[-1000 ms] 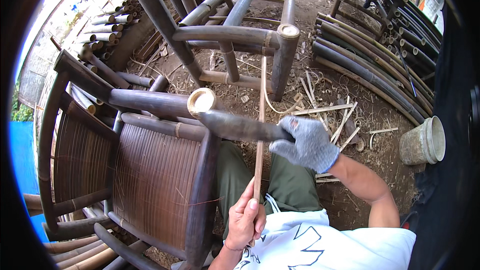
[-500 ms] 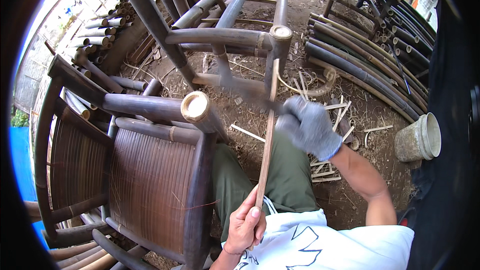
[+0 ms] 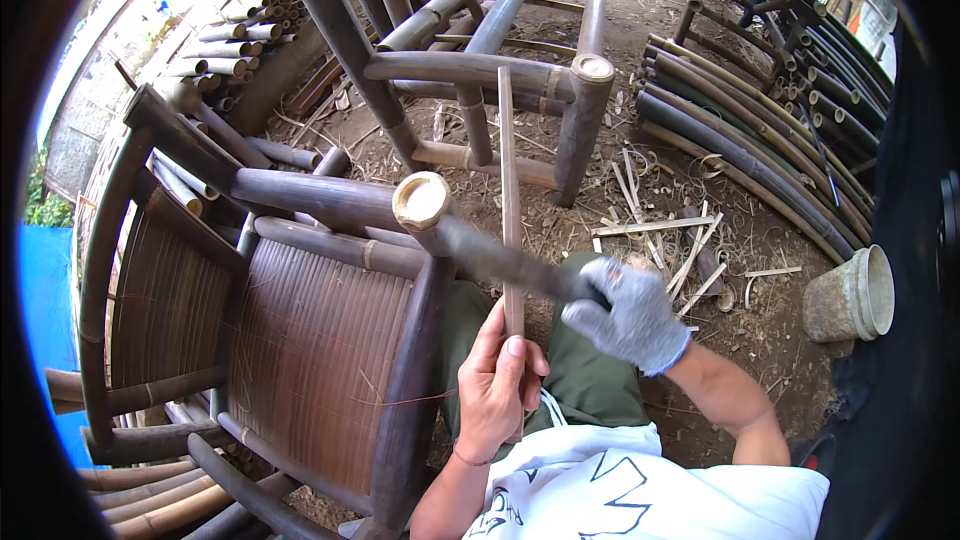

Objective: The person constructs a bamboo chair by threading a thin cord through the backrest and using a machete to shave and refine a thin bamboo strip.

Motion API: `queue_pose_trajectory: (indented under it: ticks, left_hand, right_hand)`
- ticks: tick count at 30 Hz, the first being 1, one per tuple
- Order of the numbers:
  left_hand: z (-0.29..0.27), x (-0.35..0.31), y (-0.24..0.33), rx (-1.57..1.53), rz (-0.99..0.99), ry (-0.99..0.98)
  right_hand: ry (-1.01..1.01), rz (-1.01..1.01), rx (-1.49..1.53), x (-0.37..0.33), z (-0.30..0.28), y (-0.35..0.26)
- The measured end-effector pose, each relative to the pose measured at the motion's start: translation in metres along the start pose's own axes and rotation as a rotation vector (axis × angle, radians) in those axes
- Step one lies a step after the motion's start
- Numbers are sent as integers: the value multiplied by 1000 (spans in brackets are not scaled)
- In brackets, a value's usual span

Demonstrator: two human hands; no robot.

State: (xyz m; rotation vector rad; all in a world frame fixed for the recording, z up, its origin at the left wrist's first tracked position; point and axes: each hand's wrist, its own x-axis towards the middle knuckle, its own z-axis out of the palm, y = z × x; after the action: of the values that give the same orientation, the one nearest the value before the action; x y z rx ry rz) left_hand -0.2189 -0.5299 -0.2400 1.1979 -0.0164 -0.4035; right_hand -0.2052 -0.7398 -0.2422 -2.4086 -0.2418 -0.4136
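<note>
My bare left hand (image 3: 496, 380) is closed around a long, narrow bamboo strip (image 3: 509, 170), held nearly upright above my lap. Its upper end appears in front of the crosspiece of a dark bamboo frame (image 3: 470, 67). In a grey work glove, my right hand (image 3: 628, 315) grips the handle of a broad-bladed knife (image 3: 515, 268). The blade, smeared by motion, points left and crosses the strip just above my left fingers. Whether its edge touches the strip I cannot tell. Left of my knees stands a dark bamboo chair (image 3: 310, 360) with a slatted seat.
Pale shavings and split pieces (image 3: 655, 227) litter the dirt floor ahead. A stack of long bamboo poles (image 3: 740, 155) lies to the right, near a dirty white bucket (image 3: 850, 295). More cut bamboo (image 3: 225, 48) is piled at the far left.
The knife has come back toward my left hand, its blade now across the strip's lower part. The strip's top has shifted left, off the frame's post, and the long curled shaving beside it is gone.
</note>
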Motion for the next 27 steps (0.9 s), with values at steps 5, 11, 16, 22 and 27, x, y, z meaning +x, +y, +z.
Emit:
queue_pose_trajectory:
  ticks: [5, 11, 16, 22, 27]
  left_hand:
    - [7, -4, 0, 35, -4, 31]
    - [6, -15, -6, 89, 19, 17]
    - [5, -18, -4, 88, 32, 18]
    - [0, -24, -5, 101, 15, 12]
    - [8, -29, -5, 132, -20, -24]
  right_hand:
    - [-20, -48, -9, -12, 16, -13]
    - [-21, 65, 30, 3, 15, 3]
    - [0, 7, 11, 7, 18, 0]
    - [-56, 46, 101, -5, 24, -7]
    - [75, 91, -66, 18, 19, 15]
